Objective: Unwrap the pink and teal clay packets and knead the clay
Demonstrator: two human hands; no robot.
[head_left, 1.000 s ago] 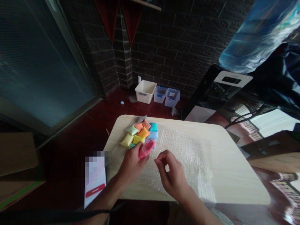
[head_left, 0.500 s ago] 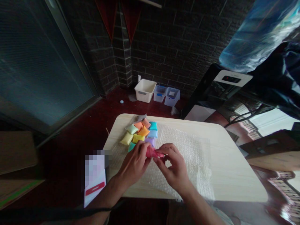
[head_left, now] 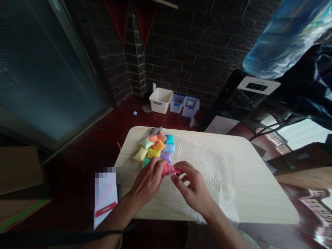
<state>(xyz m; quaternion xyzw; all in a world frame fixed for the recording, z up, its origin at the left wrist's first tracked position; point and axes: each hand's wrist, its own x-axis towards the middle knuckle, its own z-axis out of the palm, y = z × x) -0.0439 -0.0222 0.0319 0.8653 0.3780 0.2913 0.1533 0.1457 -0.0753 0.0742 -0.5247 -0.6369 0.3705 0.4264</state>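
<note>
A small pink packet, looking like soft modelling clay in clear wrap, is held over the table. My left hand is closed round its left end. At its narrow right end, the curled fingers of my right hand grip a pink bit, while the thumb sits slightly apart below. Just beyond the hands lie several similar packets, among them a purple one, a yellow one, an orange one and a light blue one. My left fingers partly hide a green packet.
Bubble wrap is spread over the pale wooden table. A phone-like screen stands by the left edge. On the floor behind are a cream basket and two clear bins. A water dispenser stands at the right.
The right thumb has come away a little from the pink packet, and its narrow end shows more between the hands. The left hand keeps its hold.
</note>
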